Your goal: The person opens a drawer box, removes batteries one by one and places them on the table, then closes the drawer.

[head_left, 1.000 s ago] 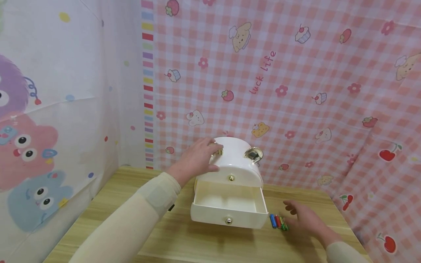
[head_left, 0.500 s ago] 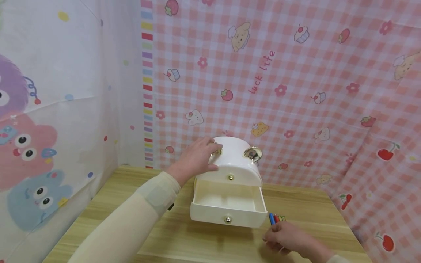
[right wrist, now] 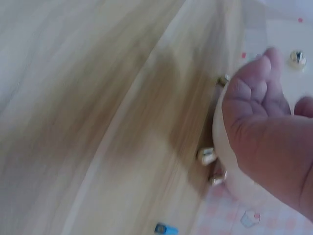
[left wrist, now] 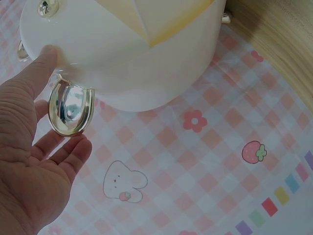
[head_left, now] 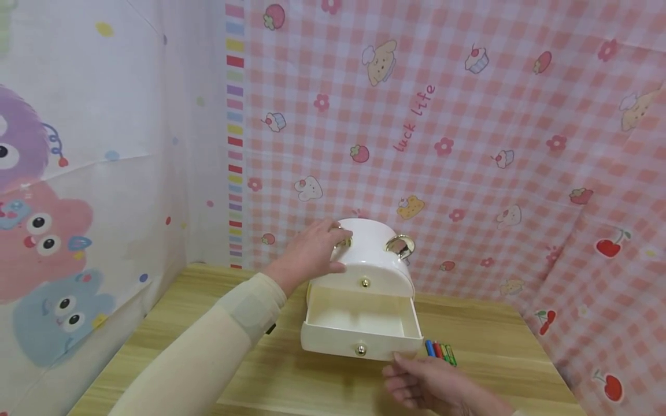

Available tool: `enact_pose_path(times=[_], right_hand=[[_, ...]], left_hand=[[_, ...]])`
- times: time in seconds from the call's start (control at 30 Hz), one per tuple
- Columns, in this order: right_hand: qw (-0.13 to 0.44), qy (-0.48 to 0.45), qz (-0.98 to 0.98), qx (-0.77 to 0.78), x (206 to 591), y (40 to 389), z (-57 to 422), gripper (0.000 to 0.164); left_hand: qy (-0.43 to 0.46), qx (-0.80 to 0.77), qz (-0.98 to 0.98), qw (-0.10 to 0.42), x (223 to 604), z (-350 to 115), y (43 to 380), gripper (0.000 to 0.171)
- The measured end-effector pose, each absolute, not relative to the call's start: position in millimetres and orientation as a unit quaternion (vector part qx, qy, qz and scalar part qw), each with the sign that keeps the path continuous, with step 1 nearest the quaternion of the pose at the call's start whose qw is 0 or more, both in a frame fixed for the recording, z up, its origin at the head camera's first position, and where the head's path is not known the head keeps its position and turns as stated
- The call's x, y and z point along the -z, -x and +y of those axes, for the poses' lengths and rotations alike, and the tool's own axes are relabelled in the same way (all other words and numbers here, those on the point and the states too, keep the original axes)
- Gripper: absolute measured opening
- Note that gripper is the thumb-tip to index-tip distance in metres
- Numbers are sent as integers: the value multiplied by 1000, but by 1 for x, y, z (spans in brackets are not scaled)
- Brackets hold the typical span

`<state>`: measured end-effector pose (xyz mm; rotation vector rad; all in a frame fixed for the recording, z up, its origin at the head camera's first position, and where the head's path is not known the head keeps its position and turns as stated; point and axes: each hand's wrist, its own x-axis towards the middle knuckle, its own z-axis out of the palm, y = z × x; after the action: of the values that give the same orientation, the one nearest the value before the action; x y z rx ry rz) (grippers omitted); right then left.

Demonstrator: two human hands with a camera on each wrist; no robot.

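Note:
A glossy white box with two drawers, gold knobs and gold ear-shaped ornaments stands against the cloth backdrop. Its lower drawer is pulled out, and the inside shows bare. My left hand holds the box at its left gold ear: in the left wrist view the thumb lies on the white front and the fingers bend round behind the ear. My right hand holds nothing, fingers loosely bent, its thumb right at the drawer's lower right corner. In the right wrist view it hides much of the box.
Several small coloured cylinders, blue, red and green, lie in a row to the drawer's right; a blue one shows in the right wrist view. A pink checked cloth hangs right behind the box. The wooden table spreads around it.
My right hand has moved left from beyond the coloured cylinders, past them, to the front corner of the drawer. The left hand and the box have stayed in place.

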<state>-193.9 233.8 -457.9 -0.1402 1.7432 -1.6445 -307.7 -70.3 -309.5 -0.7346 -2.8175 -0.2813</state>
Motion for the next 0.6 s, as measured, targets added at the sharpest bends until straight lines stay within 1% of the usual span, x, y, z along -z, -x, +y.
enact_pose_path(times=[0.13, 0.33, 0.43, 0.6], right_hand=[[340, 57, 661, 666, 457, 193, 223, 48], [317, 59, 652, 686, 451, 192, 205, 54], [309, 62, 647, 695, 450, 192, 196, 51], [286, 46, 649, 703, 450, 191, 181, 41]], left_hand=[[252, 100, -957, 106, 310, -70, 308, 76], [255, 97, -956, 106, 310, -70, 309, 76], [257, 99, -955, 107, 310, -70, 308, 76], [255, 99, -956, 107, 310, -71, 307, 76]])
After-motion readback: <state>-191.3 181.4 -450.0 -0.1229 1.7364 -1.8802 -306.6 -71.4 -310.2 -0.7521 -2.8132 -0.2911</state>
